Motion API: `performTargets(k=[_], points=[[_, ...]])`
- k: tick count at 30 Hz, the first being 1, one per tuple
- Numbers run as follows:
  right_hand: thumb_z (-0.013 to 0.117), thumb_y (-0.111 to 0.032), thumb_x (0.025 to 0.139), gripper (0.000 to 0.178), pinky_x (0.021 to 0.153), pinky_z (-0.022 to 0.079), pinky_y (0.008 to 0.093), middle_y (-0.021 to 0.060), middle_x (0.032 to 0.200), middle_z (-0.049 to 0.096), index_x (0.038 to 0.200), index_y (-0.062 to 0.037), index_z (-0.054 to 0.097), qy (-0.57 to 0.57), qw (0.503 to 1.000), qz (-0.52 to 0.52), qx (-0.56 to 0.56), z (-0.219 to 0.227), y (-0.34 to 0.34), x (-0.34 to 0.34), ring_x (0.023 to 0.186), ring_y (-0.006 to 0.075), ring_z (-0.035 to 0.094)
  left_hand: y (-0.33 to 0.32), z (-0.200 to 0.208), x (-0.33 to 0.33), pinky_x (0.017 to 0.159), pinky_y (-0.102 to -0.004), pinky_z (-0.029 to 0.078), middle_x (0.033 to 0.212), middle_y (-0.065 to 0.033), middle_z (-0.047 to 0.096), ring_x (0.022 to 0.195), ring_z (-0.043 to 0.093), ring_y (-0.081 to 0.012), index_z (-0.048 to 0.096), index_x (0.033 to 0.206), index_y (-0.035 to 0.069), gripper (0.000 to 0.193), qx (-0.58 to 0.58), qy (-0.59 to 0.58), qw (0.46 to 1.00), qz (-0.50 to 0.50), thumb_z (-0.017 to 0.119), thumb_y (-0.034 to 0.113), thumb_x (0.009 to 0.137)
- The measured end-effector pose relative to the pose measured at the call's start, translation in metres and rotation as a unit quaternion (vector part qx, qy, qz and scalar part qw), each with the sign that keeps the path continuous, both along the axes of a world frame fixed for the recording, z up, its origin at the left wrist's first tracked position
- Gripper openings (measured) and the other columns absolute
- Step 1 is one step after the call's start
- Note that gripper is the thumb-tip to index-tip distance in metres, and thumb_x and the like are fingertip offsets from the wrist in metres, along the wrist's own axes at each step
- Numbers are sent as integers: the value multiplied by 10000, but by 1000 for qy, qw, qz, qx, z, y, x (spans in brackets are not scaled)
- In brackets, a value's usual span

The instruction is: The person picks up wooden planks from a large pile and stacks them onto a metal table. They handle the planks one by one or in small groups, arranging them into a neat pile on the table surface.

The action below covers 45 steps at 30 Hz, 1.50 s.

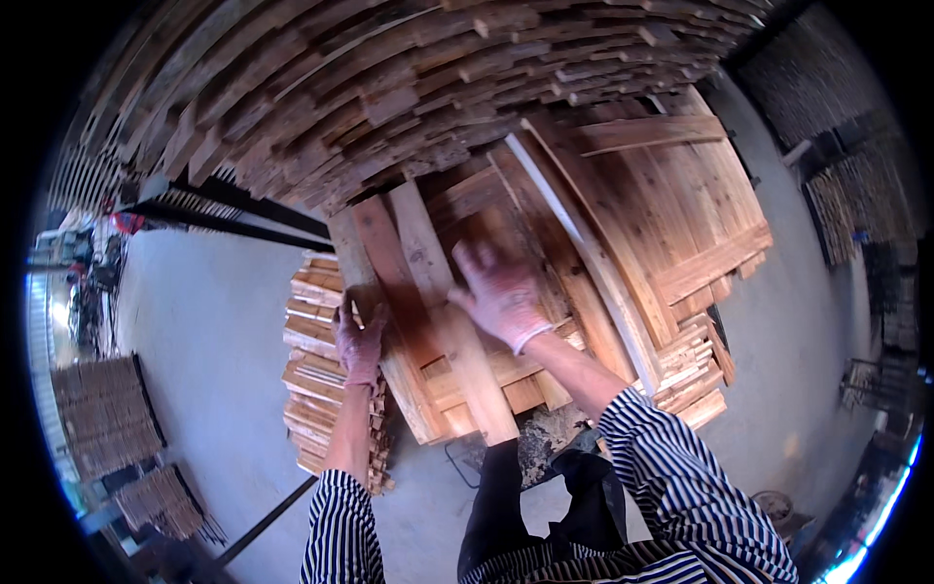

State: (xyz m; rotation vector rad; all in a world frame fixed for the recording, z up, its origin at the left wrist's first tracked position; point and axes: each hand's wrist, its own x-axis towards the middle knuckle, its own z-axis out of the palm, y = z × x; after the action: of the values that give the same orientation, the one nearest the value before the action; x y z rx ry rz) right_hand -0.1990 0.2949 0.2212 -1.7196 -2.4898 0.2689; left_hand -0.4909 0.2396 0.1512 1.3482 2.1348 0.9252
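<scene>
Thin pinkish gloves cover both my hands. My left hand [358, 343] is at the outer edge of the leftmost pale board [407, 394], its fingers apart; whether it presses on the edge I cannot tell. Just right of a long light plank [477, 375], my right hand [504, 298] is stretched out with fingers spread, slightly blurred, and grips nothing. Between the leftmost board and that plank lies a reddish-brown board [409, 326]. Further right, a narrow pale-edged board [584, 248] runs lengthwise beside a joined wooden panel [671, 214].
A high stack of rough planks [389, 97] fills the far side. Bundles of short wood pieces [313, 375] stand under the boards at left, with more cut pieces [696, 375] at right. Dark metal bars [243, 209] jut out at left. Stacked slats [107, 414] stand on the grey floor [214, 321].
</scene>
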Motion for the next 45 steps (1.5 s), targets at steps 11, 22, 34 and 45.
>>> performTargets(k=[11,22,34,45], points=[[761,-632,844,969,1185,421,500,267,1597,436,1646,-251,371,124,938,-275,-168,-15,74,238,1457,457,452,27,10,36,698,-307,558,958,-10,700,791,658,-139,693,1193,61,464,-171,-415,888,100,891,323,866],[740,-542,902,788,903,577,469,271,1300,593,1553,-171,496,100,966,-213,-107,28,-20,95,1054,385,657,24,9,25,734,-351,575,1042,-49,715,845,673,-181,670,1265,34,600,-182,-385,894,136,903,393,845],[673,-557,947,813,1120,456,521,277,1532,475,1645,-277,363,76,943,-278,-169,20,25,161,1410,450,492,27,9,25,752,-341,566,1020,-36,719,866,670,-165,678,1233,56,498,-171,-412,885,130,854,391,909],[750,-578,864,946,1137,468,526,296,1605,405,1642,-203,365,19,959,-211,-188,11,5,149,1432,486,464,24,3,36,744,-331,557,1004,-21,713,849,660,-148,679,1210,66,514,-194,-406,883,135,882,404,880]])
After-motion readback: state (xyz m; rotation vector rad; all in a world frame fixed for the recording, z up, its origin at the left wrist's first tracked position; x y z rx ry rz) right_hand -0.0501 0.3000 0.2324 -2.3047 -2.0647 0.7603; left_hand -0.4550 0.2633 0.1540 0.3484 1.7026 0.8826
